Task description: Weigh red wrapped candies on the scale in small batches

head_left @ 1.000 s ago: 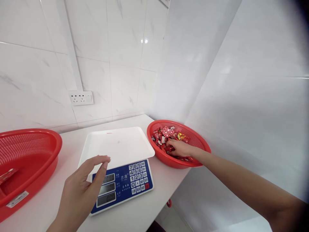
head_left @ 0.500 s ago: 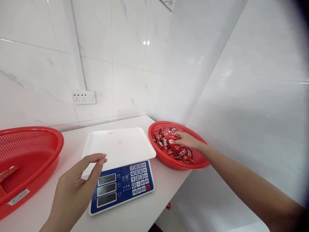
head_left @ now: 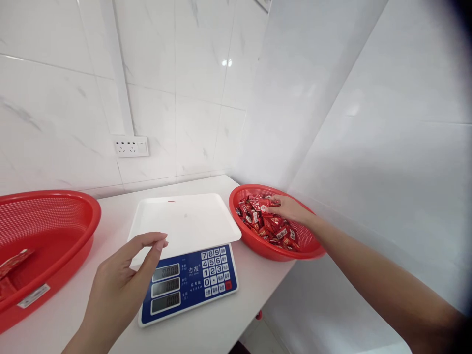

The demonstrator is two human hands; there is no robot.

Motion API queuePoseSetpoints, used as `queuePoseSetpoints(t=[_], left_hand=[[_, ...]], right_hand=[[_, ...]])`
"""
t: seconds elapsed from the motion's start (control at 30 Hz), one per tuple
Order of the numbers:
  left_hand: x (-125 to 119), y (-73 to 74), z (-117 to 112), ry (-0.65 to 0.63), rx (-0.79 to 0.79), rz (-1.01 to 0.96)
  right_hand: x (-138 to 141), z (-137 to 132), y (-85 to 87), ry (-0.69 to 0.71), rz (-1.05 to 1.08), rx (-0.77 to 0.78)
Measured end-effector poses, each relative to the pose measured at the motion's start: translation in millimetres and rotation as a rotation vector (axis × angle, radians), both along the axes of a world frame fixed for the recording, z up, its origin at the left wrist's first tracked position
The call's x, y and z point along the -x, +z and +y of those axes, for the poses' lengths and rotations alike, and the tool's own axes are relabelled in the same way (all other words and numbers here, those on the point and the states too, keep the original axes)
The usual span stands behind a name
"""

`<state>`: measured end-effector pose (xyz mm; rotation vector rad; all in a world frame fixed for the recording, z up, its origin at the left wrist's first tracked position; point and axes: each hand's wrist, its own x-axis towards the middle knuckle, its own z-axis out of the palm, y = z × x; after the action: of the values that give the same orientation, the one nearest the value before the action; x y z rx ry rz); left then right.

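Observation:
My right hand [head_left: 291,209] reaches into a round red basket [head_left: 313,250] full of small red-wrapped candies [head_left: 271,228] and pinches one red candy packet [head_left: 264,205] between its fingertips, just above the pile. My left hand [head_left: 118,290] hovers over the near left corner of a digital scale [head_left: 191,282], fingers loosely curved and apart, holding nothing. The scale has a white weighing tray [head_left: 184,221] with nothing on it and a blue keypad panel.
A large oval red basket [head_left: 66,216] stands at the left with a red packet or two [head_left: 13,263] inside. The white counter [head_left: 221,184] ends just right of the candy basket. Tiled walls close the corner; a wall socket [head_left: 132,146] sits behind.
My right hand rose from deep in the candies and moved toward the basket's back, now pinching one packet. The left hand stayed over the scale's corner.

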<state>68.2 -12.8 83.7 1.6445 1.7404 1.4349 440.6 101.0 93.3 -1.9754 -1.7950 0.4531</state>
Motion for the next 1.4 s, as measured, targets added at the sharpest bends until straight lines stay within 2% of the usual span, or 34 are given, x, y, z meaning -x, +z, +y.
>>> queuePoseSetpoints(t=[0.13, 0.23, 0.33, 0.4, 0.47, 0.6, 0.73, 0.87, 1.0, 1.2, 1.3, 1.37, 1.4], left_hand=[[1, -1.3, 1, -0.031, -0.026, -0.022], [5, -5.2, 5, -0.07, 0.009, -0.038], [9, -10.3, 13, -0.203, 0.075, -0.122], [11, -12.2, 17, -0.321, 0.121, -0.22], [11, -12.2, 19, -0.395, 0.164, -0.334], [9, -9.7, 19, -0.442, 0.248, -0.615], [10, -10.2, 22, -0.516, 0.254, -0.816], [16, -14.1, 29, -0.445, 0.21, -0.899], [22, -17.3, 34, -0.378, 0.228, -0.935], [23, -17.5, 35, -0.347, 0.263, -0.929], [21, -16.7, 34, -0.361, 0.294, -0.928], [19, -17.1, 33, -0.388, 0.322, -0.911], [18, -17.6, 33, -0.401, 0.339, -0.898]], right_hand=[[5, 3, 4.2, -0.054, 0.024, -0.096], [28, 4, 15.3, -0.011, 0.233, -0.125], [71, 2, 27.5, 0.137, 0.516, -0.052], [107, 1, 32.3, 0.238, 0.595, 0.028], [144, 0, 33.3, 0.346, 0.629, 0.118], [207, -5, 27.5, 0.616, 0.691, 0.254], [242, -9, 22.2, 0.836, 0.624, 0.194], [246, -6, 22.1, 0.879, 0.603, 0.17], [232, 6, 17.7, 0.759, 0.548, 0.19], [208, 30, -4.1, 0.578, 0.29, 0.193], [205, 34, -8.9, 0.526, 0.104, 0.02], [210, 30, -6.1, 0.546, 0.123, -0.077], [213, 25, -3.1, 0.59, 0.195, -0.064]])
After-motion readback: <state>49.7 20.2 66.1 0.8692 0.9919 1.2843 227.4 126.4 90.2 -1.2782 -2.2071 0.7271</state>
